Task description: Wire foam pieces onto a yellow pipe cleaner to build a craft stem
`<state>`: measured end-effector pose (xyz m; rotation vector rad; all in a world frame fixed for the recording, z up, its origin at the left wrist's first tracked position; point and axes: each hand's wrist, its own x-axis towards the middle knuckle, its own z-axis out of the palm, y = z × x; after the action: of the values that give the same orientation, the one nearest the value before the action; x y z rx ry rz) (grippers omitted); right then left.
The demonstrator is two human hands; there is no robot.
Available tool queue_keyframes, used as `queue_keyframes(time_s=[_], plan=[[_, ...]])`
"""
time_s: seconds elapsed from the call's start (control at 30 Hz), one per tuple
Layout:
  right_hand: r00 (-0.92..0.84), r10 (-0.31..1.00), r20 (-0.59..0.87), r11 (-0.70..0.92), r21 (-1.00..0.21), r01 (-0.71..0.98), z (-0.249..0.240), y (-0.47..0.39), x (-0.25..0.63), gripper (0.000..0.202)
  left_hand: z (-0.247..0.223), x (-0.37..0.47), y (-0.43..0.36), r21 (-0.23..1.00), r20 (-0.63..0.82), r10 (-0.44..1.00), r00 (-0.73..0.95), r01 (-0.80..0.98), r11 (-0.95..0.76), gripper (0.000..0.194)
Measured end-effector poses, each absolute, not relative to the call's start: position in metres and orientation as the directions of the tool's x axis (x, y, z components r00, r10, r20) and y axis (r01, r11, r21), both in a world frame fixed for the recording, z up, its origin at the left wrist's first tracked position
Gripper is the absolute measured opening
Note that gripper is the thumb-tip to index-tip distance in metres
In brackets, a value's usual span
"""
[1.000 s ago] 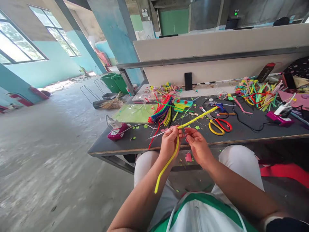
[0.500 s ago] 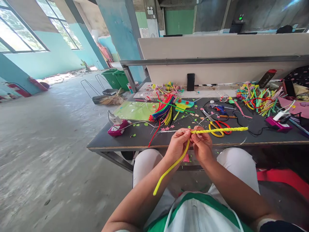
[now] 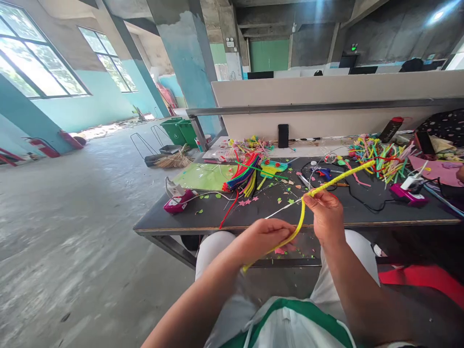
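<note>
A yellow pipe cleaner (image 3: 342,178) is wound in a twisted length that slants up to the right over the table. My right hand (image 3: 328,212) pinches it where the twisted length meets the loose tail. That tail bends down to my left hand (image 3: 270,237), whose fingers curl loosely around it, and its tip shows below my wrist. A thin white wire (image 3: 284,209) sticks out to the left from my right fingertips. Behind my right hand lie scissors, mostly hidden, with the blades (image 3: 303,180) showing.
On the dark table (image 3: 203,220) lie a bundle of coloured pipe cleaners (image 3: 246,176), a green sheet (image 3: 206,176), a blue glue gun (image 3: 324,172) and scattered paper bits. Purple power sockets (image 3: 179,200) sit left and right. A phone (image 3: 283,136) leans against the back panel. Another person's hand (image 3: 460,173) shows at far right.
My hands have moved apart: the left went down with the loose tail, the right moved right and slightly up. The twisted length tilted upward. The view tipped up slightly.
</note>
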<state>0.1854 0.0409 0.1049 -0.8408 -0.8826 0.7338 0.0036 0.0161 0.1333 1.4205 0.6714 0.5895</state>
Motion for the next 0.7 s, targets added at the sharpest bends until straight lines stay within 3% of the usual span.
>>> queue_keyframes(time_s=[0.03, 0.1, 0.2, 0.3, 0.5, 0.7], plan=[[0.428, 0.833, 0.349, 0.464, -0.863, -0.201, 0.104, 0.041, 0.186, 0.018, 0.136, -0.006, 0.018, 0.989, 0.024, 0.782, 0.623, 0.099, -0.109, 0.025], [0.379, 0.871, 0.312, 0.416, -0.878, -0.235, 0.103, 0.040, 0.183, 0.017, 0.143, -0.020, 0.024, 0.856, 0.332, 0.841, 0.427, 0.238, -0.458, 0.019], [0.306, 0.919, 0.250, 0.341, -0.892, -0.296, 0.101, 0.038, 0.173, 0.016, 0.150, -0.024, 0.033, 0.554, 0.580, 0.695, 0.425, 0.420, -0.719, 0.023], [0.285, 0.926, 0.248, 0.326, -0.906, -0.269, 0.097, 0.038, 0.165, 0.016, 0.151, -0.016, 0.039, 0.361, 0.539, 0.591, 0.600, 0.470, -0.806, 0.023], [0.377, 0.880, 0.289, 0.359, -0.924, -0.130, 0.085, 0.047, 0.163, 0.018, 0.133, 0.003, 0.049, 0.089, 0.466, 0.528, 0.710, 0.556, -0.826, 0.015], [0.382, 0.899, 0.216, 0.311, -0.928, -0.207, 0.073, 0.056, 0.165, 0.025, 0.104, 0.020, 0.059, -0.008, 0.580, 0.455, 0.676, 0.563, -0.826, 0.013]])
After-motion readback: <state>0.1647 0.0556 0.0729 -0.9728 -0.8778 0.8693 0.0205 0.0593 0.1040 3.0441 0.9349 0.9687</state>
